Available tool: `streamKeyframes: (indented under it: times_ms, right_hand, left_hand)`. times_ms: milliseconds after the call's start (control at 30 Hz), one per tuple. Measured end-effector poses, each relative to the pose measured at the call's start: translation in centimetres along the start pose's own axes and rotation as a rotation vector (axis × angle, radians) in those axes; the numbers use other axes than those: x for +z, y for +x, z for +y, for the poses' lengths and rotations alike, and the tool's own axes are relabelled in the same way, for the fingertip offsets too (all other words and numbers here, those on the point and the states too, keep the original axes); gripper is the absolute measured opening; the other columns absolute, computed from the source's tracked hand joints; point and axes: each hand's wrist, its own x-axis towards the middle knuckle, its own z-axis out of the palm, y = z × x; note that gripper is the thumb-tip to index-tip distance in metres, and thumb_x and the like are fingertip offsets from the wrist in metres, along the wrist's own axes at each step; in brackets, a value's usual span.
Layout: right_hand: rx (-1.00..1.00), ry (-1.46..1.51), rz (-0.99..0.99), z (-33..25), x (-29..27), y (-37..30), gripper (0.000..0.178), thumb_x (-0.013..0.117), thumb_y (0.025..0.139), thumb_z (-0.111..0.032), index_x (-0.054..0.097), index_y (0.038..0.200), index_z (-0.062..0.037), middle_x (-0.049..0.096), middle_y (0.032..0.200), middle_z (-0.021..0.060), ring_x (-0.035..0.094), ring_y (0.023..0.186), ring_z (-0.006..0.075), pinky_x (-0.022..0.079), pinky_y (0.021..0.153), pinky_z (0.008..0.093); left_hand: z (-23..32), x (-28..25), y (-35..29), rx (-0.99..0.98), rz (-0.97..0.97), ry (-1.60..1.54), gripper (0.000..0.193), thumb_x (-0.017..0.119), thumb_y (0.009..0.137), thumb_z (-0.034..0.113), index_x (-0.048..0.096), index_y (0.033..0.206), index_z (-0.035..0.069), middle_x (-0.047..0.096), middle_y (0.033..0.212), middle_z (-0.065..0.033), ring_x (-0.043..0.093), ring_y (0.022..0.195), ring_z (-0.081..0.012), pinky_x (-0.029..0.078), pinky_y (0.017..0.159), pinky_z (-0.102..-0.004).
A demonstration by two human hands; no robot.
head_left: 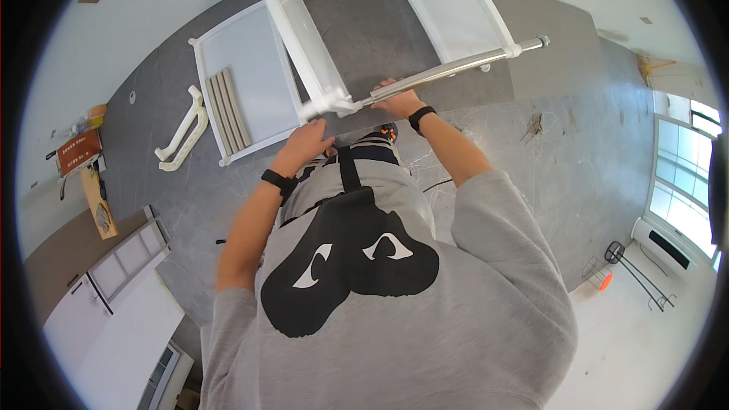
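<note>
Your right hand [400, 104] curls around the metal tube [440, 74] near its left end; your left hand [304, 144], its grip unclear, lies beside the white frame [307, 49].

**Bright window stood at far right**

The window [676, 159] rose beside a white unit [662, 246] with a dark slot. Near that unit were a thin black stand [632, 272] and an orange item [606, 281]. At far left, a reddish-brown package [79, 153] sat near a light wooden piece [96, 201]. Grey marbled floor [566, 156] spread between.
</note>
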Motion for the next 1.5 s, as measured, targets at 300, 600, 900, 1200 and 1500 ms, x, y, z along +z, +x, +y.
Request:
streamKeyframes:
  times_ms: [300,600,900,1200,1500]
  right_hand:
    - [-0.264,0.322,0.140,-4.4,-10.6,-3.4,0.041,0.065,0.090,-0.050,0.065,0.092,-0.0094,0.070,0.084,0.0101,0.067,0.079,0.0334,0.051,0.066,0.0447]
    - [-0.363,0.350,0.054,-5.2,-19.1,-5.9,0.045,0.065,0.091,-0.052,0.062,0.082,-0.0080,0.061,0.063,0.0118,0.063,0.062,0.0352,0.047,0.054,0.0427]
    - [-0.381,0.377,0.105,-5.4,-19.4,-7.0,0.047,0.068,0.090,-0.051,0.057,0.075,-0.0080,0.059,0.060,0.0104,0.060,0.056,0.0327,0.045,0.051,0.0411]
    - [-0.443,0.431,0.247,-1.5,-15.6,-9.6,0.043,0.075,0.084,-0.044,0.053,0.074,-0.0091,0.056,0.059,0.0078,0.058,0.053,0.0305,0.043,0.048,0.0393]
    - [-0.250,0.540,0.535,-0.9,-19.1,-9.5,0.037,0.084,0.073,-0.026,0.053,0.069,-0.0066,0.052,0.056,0.0085,0.050,0.046,0.0273,0.041,0.047,0.0333]
  left_hand:
    - [6.1,-2.7,-2.3,0.058,0.480,0.035,0.045,0.068,0.089,0.040,0.057,0.109,0.001,0.064,0.101,-0.0152,0.064,0.089,-0.0347,0.050,0.077,-0.0443]
    - [10.6,-9.0,-6.6,0.295,0.465,0.061,0.035,0.065,0.094,0.039,0.057,0.091,0.005,0.061,0.076,-0.0112,0.059,0.068,-0.0340,0.047,0.068,-0.0432]
    - [11.6,-12.9,-7.2,0.303,0.195,-0.039,0.033,0.064,0.095,0.036,0.058,0.084,0.005,0.058,0.070,-0.0139,0.057,0.067,-0.0355,0.044,0.064,-0.0445]
    - [10.6,-17.0,-8.8,0.232,0.027,-0.363,0.029,0.062,0.098,0.029,0.063,0.099,0.000,0.056,0.073,-0.0125,0.055,0.064,-0.0253,0.044,0.062,-0.0389]
    - [10.2,-22.7,-7.5,0.234,0.261,-0.358,0.031,0.060,0.100,0.028,0.064,0.112,0.000,0.061,0.077,-0.0139,0.054,0.062,-0.0236,0.044,0.058,-0.0348]
